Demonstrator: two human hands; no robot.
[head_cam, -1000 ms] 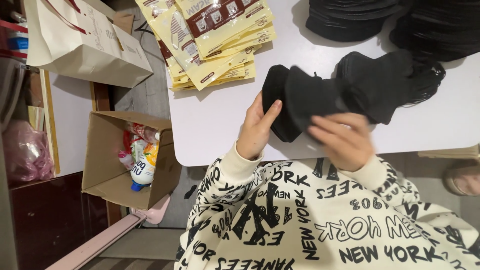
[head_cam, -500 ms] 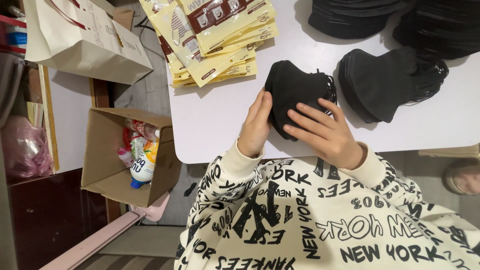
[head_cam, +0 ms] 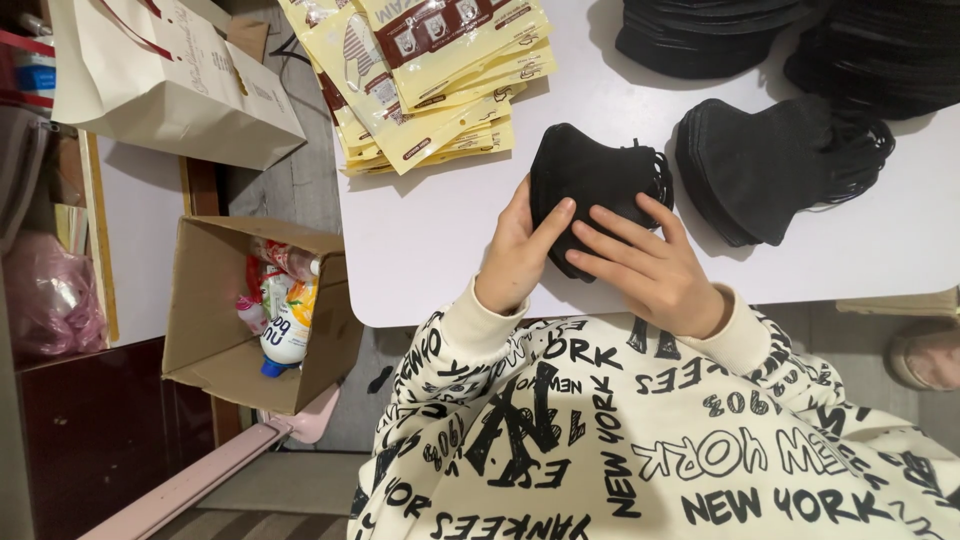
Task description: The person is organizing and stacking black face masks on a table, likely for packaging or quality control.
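1. Since half a second ago, both hands have shifted only slightly on the small black mask stack (head_cam: 590, 185); the right hand's fingers have spread flatter across it, and the stack sits squarer on the white table (head_cam: 430, 260).
2. At nine o'clock of the table, a cardboard box (head_cam: 215, 320) on the floor holds bottles, and a cream paper bag (head_cam: 160, 80) lies at ten o'clock.
3. At eleven o'clock of the stack lies a fan of yellow and brown packets (head_cam: 430, 80).
4. Left hand (head_cam: 520, 255): curled against the stack's left edge, thumb on top, steadying it rather than lifting it.
5. Right hand (head_cam: 650, 265): open, fingers splayed and pressing flat on the stack's lower right.
6. At three o'clock of the stack lies a second mask pile (head_cam: 770, 165) (ear loops trailing right), with bigger black heaps (head_cam: 720, 30) at one o'clock.
7. Judged step: squaring and flattening a counted bundle. Next would likely call for a firm pinch of the whole stack, keeping the loops tucked, and one packet drawn from the fan.
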